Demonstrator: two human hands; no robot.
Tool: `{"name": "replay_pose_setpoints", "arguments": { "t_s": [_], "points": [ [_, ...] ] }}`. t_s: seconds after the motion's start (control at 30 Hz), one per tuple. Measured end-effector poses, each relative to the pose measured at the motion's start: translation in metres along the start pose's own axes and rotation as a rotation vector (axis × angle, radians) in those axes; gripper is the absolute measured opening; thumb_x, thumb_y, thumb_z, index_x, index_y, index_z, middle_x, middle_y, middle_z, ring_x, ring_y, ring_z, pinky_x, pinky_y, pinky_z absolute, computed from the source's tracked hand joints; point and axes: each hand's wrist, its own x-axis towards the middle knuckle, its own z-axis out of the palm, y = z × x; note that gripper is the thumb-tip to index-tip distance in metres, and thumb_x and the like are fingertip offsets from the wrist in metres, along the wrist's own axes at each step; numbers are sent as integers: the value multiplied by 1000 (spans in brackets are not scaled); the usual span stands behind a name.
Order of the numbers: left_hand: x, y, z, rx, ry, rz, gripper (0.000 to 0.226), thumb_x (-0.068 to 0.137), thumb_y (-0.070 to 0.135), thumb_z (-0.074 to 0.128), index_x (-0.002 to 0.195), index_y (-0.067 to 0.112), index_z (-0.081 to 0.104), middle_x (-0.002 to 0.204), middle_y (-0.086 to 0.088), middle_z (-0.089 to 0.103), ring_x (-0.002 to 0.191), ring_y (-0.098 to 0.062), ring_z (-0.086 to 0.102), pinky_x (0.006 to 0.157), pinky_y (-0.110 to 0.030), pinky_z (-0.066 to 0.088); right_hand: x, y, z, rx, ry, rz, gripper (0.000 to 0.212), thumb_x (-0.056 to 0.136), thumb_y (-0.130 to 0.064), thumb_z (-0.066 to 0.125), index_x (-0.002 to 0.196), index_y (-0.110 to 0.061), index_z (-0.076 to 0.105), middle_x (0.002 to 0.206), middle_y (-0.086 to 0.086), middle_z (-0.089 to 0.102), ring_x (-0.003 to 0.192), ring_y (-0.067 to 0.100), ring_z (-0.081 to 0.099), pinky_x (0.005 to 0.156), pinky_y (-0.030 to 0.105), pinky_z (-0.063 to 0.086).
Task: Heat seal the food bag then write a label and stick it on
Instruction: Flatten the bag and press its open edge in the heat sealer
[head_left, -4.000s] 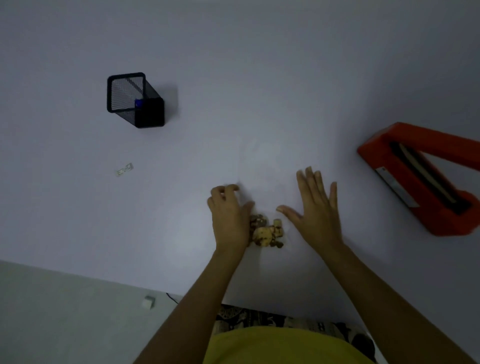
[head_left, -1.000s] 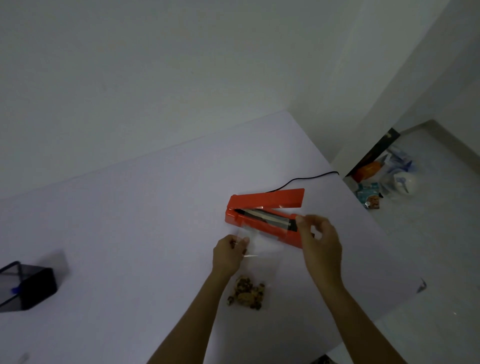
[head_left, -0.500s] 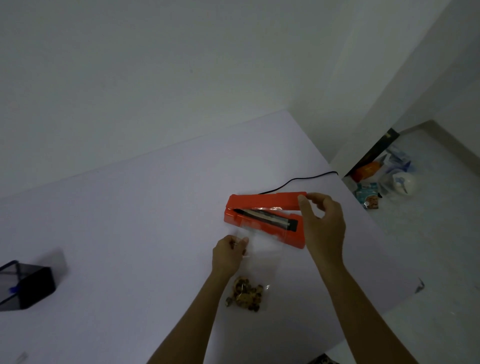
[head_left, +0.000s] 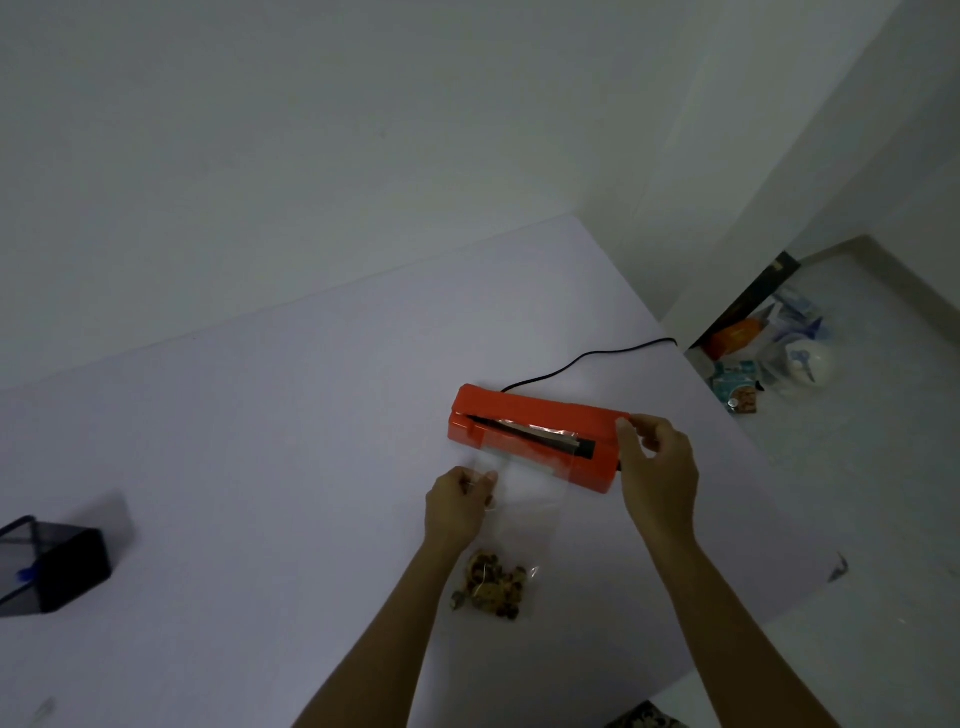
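Fingers (head_left: 480, 480) of the left hand (head_left: 454, 506) pinch the left edge of the clear bag (head_left: 524, 514); fingers of the right hand (head_left: 657, 475) curl round the right end of the sealer's lid, thumb on its near side. Nearest the viewer, brown food pieces (head_left: 491, 584) fill the closed bottom of the bag, which lies flat on the white table (head_left: 260, 441). Its long axis runs away from the viewer, and its open mouth lies across the sealing strip in the sealer (head_left: 535, 431). On this orange sealer no brand or writing can be read. Its long axis runs left to right, slightly down toward the right, with the lid lowered almost onto the base. 1 black cord (head_left: 587, 358) leaves its far side toward the table's edge. At far left stands 1 black mesh holder (head_left: 52, 566) containing a blue item. Beyond the table, packets (head_left: 763, 358) lie on the floor; their print is illegible.
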Motion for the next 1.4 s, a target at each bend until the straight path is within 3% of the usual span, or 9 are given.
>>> {"name": "replay_pose_setpoints", "arguments": {
  "t_s": [0.43, 0.63, 0.7, 0.83, 0.93, 1.07, 1.2, 1.27, 1.4],
  "points": [
    [1, -1, -1, 2, 6, -1, 27, 92, 34, 58, 77, 12, 62, 72, 0, 67, 70, -18, 63, 73, -31, 50, 4, 29, 9, -110, -23, 51, 25, 95, -31, 54, 110, -12, 60, 112, 13, 57, 102, 26, 55, 76, 30, 41],
    [1, -2, 0, -3, 9, -7, 28, 92, 34, 58, 77, 11, 63, 71, 0, 66, 71, -18, 62, 72, -29, 49, 12, 38, 8, -127, -19, 85, 22, 89, -32, 64, 86, -11, 57, 90, 12, 61, 83, 28, 58, 65, 29, 39],
    [1, -2, 0, -7, 10, -15, 28, 91, 35, 58, 78, 11, 63, 71, 1, 66, 71, -17, 63, 72, -29, 49, 15, 39, 7, -129, -32, 98, 24, 88, -32, 65, 82, -10, 57, 81, 8, 61, 76, 26, 58, 58, 27, 37],
    [1, -1, -1, 0, -6, -24, 28, 91, 39, 57, 81, 14, 63, 72, 4, 67, 72, -16, 63, 67, -26, 48, 20, 44, 6, -83, -55, 163, 29, 85, -36, 69, 84, -9, 60, 74, 1, 58, 70, 20, 55, 65, 30, 40],
    [-2, -5, -5, -1, -27, -32, 30, 88, 45, 60, 81, 16, 64, 72, 9, 65, 73, -13, 61, 60, -21, 42, 23, 46, 6, -64, -62, 187, 29, 84, -37, 70, 83, -11, 58, 73, -3, 56, 65, 14, 53, 58, 28, 38],
    [-3, -25, -17, 72, -105, -88, 38, 80, 49, 68, 88, 12, 69, 84, 2, 69, 81, -15, 63, 72, -27, 50, 24, 50, 5, -57, -59, 201, 32, 82, -40, 71, 82, -13, 55, 71, -4, 54, 62, 11, 51, 53, 24, 35],
    [-5, -45, -33, 114, -164, -105, 26, 78, 30, 76, 97, 13, 72, 96, -1, 70, 92, -17, 64, 83, -27, 49, 30, 55, 4, -56, -97, 245, 35, 80, -43, 72, 83, -13, 53, 77, -5, 52, 71, 15, 50, 67, 31, 39],
    [-7, -48, -36, 118, -169, -106, 22, 77, 16, 77, 97, 11, 71, 92, -4, 69, 91, -19, 64, 83, -27, 49, 34, 57, 1, -62, -120, 254, 37, 80, -44, 72, 83, -13, 52, 78, -7, 51, 72, 14, 49, 69, 31, 38],
    [-9, -45, -34, 134, -159, -106, 23, 76, 9, 76, 98, 9, 70, 87, -6, 67, 86, -19, 62, 82, -30, 50, 36, 57, 0, -86, -133, 245, 40, 79, -45, 72, 84, -11, 52, 77, -4, 51, 73, 18, 50, 70, 31, 39]
  ]
}}
